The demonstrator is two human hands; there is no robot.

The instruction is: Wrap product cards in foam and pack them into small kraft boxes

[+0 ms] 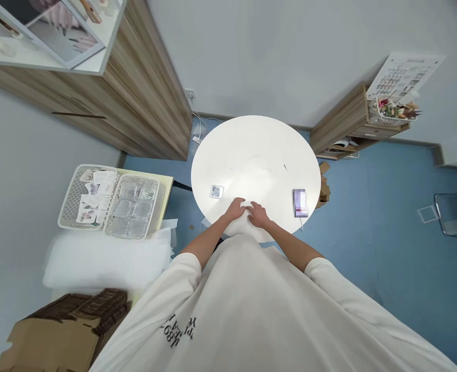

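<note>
My left hand (235, 208) and my right hand (258, 214) are close together at the near edge of the round white table (252, 139). Both have their fingers curled over a soft white sheet (244, 223), which hangs or lies between them and my shirt. Whether anything is wrapped inside it, I cannot make out. To the left of my left hand lies a small clear case (216, 191) with small items in it. Right of my right hand, a phone (300, 203) with a lit screen lies on the table, a cable running off the edge.
At left, a white basket of cards (85, 199) and a clear divided tray (131, 206) stand on a side table. Below them are a roll of white packing foam (104, 258) and cardboard boxes (58, 336). A wooden cabinet (151, 88) and a shelf unit (340, 119) flank the table.
</note>
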